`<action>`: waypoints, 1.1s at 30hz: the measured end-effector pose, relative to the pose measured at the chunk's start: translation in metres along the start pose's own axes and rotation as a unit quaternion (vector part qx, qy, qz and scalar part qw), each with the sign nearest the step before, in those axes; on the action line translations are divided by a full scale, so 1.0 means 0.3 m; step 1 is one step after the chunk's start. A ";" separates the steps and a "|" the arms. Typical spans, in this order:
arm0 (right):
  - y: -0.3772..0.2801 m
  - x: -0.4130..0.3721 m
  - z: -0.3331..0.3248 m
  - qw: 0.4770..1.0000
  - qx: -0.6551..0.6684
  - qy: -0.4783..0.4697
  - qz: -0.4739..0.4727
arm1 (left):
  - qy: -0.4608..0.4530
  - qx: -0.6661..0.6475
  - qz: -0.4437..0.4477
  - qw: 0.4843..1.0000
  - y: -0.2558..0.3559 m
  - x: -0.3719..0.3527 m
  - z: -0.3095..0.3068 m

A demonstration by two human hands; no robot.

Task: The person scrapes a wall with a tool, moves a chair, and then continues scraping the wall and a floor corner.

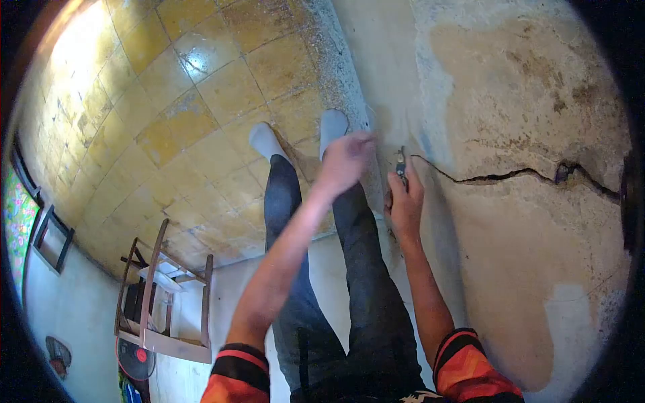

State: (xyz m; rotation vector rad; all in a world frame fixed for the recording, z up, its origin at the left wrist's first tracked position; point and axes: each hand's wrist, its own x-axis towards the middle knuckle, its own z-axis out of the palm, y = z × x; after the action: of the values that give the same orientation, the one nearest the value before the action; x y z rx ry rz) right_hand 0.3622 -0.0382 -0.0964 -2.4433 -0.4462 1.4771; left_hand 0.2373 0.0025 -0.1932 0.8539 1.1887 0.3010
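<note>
My right hand [407, 205] is closed around a small pair of pliers [401, 163], whose metal jaws point away from me and whose handles run into my palm. The tool is held near the base of a stained wall. My left hand [347, 163] hovers over my right shin, a short way left of the pliers and apart from them. Motion smears its fingers, which look bent; whether anything small is between them is hidden.
A long dark crack [497, 178] crosses the plastered wall [517, 248] on my right. Worn yellow tiles [181, 127] cover the floor, with a rough concrete strip [329, 54] beside them. A wooden chair [178, 347] with things on it stands at lower left.
</note>
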 end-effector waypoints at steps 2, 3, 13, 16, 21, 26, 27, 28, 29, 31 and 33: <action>-0.015 -0.043 0.005 0.996 0.085 0.029 -0.025 | 0.018 -0.195 0.095 0.976 0.124 0.009 0.129; -0.022 -0.065 0.007 0.990 0.126 0.042 -0.040 | 0.006 -0.181 0.066 0.981 0.173 0.008 0.157; -0.127 -0.111 -0.018 0.993 0.099 0.069 0.013 | -0.042 -0.077 -0.022 0.996 0.253 0.027 0.171; -0.119 -0.098 0.005 0.992 0.106 0.073 0.009 | -0.065 -0.064 0.005 0.996 0.231 0.028 0.167; -0.121 -0.064 0.013 0.989 0.124 0.073 0.021 | -0.039 -0.076 0.013 0.996 0.214 0.074 0.163; -0.171 -0.108 0.003 0.986 0.134 0.067 0.067 | -0.044 -0.084 0.048 0.994 0.216 0.073 0.167; -0.177 -0.117 -0.019 0.987 0.120 0.061 0.083 | -0.057 -0.070 0.044 0.995 0.219 0.067 0.179; -0.167 -0.098 -0.013 0.987 0.122 0.058 0.090 | -0.037 -0.062 0.048 0.996 0.208 0.079 0.188; -0.143 -0.088 0.006 0.985 0.140 0.070 0.077 | -0.017 -0.055 0.047 0.997 0.192 0.095 0.191; -0.130 -0.036 0.050 0.979 0.182 0.087 0.027 | -0.001 -0.055 0.059 0.997 0.207 0.116 0.182; -0.140 -0.085 0.014 0.981 0.172 0.078 0.051 | -0.028 -0.072 0.053 0.996 0.201 0.071 0.186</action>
State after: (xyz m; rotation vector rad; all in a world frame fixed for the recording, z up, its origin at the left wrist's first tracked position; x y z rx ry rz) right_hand 0.3419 -0.0092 -0.0623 -2.3061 -0.0279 1.2624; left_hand 0.3088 0.0321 -0.1580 0.7956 1.0595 0.4408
